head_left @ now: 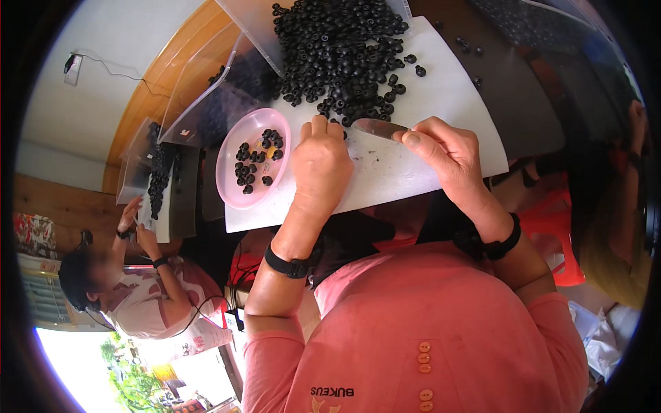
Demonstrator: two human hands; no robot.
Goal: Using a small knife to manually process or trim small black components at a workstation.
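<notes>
Black rubber rings (pixel 341 51) on white sheet (pixel 441 103), pink translucent dish (pixel 237 193), silvery blade (pixel 379 128).

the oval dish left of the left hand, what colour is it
Translucent pink, seen in the head view: the oval dish holds some small black round pieces.

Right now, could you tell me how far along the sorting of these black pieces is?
Done: a small batch sits in the pink dish. In hand: the left hand fingers a piece at the pile's edge; the right hand holds a blade. Left: the big pile, by far the larger share.

Matt black rubbery rings (pixel 337 48); glossy pink plastic dish (pixel 234 186); shiny metal blade (pixel 379 127); smooth white board (pixel 441 103).
</notes>
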